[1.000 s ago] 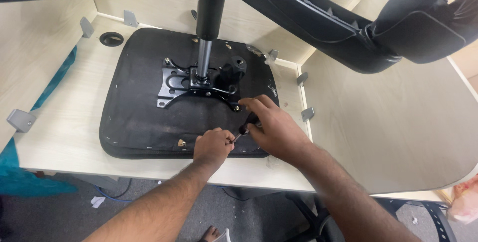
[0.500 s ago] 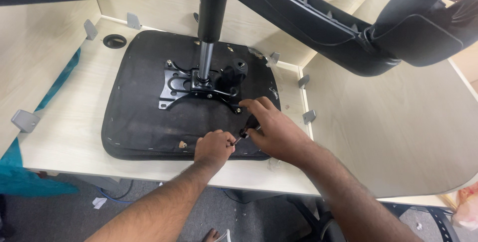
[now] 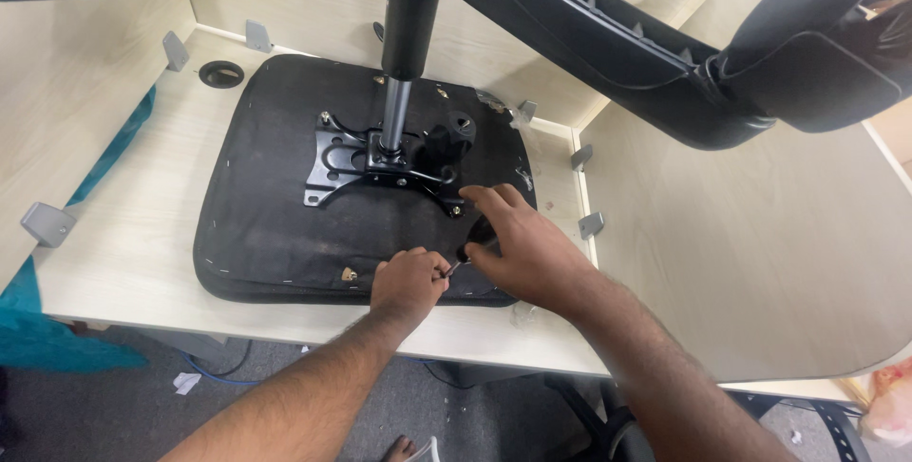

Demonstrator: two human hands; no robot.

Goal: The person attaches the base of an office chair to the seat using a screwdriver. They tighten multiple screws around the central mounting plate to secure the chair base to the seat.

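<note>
An upturned black chair seat [image 3: 275, 196] lies on a pale wooden desk [image 3: 123, 234]. A black metal mounting plate [image 3: 380, 166] with a gas-lift column [image 3: 404, 54] rises from its middle. My right hand [image 3: 518, 244] grips a black-handled screwdriver [image 3: 472, 239] angled toward the seat's front edge. My left hand [image 3: 407, 282] is closed at the tool's tip, fingers pinched around something small that I cannot make out.
The black chair base and arm [image 3: 665, 54] hang overhead across the top. Grey brackets [image 3: 47, 223] stand along the desk dividers, with a cable hole [image 3: 220, 74] at the back left. A teal cloth [image 3: 38, 329] hangs at the left edge.
Both hands stay at the seat's front edge with only slight shifts. The view has drifted a little.
</note>
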